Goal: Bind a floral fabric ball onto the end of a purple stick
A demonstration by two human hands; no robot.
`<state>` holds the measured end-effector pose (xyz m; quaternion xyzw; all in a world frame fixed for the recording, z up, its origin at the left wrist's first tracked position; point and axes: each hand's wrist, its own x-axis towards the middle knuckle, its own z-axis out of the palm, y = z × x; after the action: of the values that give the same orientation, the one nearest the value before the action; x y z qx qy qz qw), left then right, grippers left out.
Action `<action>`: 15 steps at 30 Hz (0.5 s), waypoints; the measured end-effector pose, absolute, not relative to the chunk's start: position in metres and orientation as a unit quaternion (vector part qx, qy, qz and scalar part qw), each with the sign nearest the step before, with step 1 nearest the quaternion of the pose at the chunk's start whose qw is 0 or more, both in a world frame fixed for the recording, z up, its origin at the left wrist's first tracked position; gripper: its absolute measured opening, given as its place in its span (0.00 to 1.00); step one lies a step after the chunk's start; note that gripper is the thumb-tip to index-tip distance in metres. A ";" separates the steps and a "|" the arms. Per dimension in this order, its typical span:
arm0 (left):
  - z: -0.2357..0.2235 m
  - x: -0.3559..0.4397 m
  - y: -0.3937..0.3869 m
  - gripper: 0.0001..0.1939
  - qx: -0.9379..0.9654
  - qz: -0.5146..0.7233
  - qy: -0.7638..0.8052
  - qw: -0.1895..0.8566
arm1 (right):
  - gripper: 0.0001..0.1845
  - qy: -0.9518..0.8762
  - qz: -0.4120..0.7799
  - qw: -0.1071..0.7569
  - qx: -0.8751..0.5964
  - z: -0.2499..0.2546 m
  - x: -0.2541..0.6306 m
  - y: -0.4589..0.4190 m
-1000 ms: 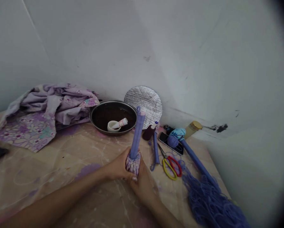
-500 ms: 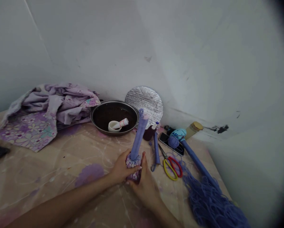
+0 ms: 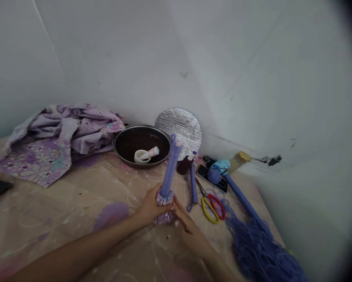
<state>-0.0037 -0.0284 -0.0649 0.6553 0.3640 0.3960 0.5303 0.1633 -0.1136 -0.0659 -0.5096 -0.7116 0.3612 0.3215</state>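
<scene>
In the head view my left hand [image 3: 151,205] is wrapped round the lower end of an upright purple stick [image 3: 171,168], which looks wound with yarn and leans slightly right. Gathered floral fabric [image 3: 165,197] bunches round the stick's foot, and my left thumb presses across it. My right hand [image 3: 190,231] lies just to the right of the fabric, fingers outstretched and apart from the thumb, fingertips at its edge; whether they touch it I cannot tell. Right of the hands lie scissors [image 3: 211,205] with one yellow and one red handle, and a shorter purple stick [image 3: 193,184].
A dark pan [image 3: 126,156] holds a white cup [image 3: 140,156]. Behind it a silvery round disc [image 3: 182,125] leans on the wall. Floral cloth [image 3: 55,141] is heaped at left. Right are a dark bottle [image 3: 184,166], a phone [image 3: 204,171], a jar [image 3: 240,158] and purple yarn [image 3: 261,246].
My right hand has loosened from the fabric base and drawn slightly right and down, its fingers straightening. My left hand keeps its hold; the stick has tilted a little to the right.
</scene>
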 end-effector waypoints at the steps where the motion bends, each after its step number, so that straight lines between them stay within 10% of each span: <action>1: -0.065 -0.003 -0.029 0.23 0.655 0.398 0.367 0.526 | 0.25 -0.709 0.368 0.329 -0.503 -0.058 0.170 -0.109; 10: -0.063 -0.001 -0.029 0.26 0.656 0.416 0.347 0.526 | 0.32 -0.650 0.337 0.493 -0.470 0.024 0.142 -0.036; 15: -0.065 -0.001 -0.029 0.28 0.661 0.424 0.340 0.518 | 0.08 -0.625 0.330 0.498 -0.503 0.026 0.106 -0.022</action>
<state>-0.0007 -0.0290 -0.0648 0.6607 0.3401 0.4238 0.5179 0.1055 -0.0217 0.0256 -0.5032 -0.6250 0.3297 0.4975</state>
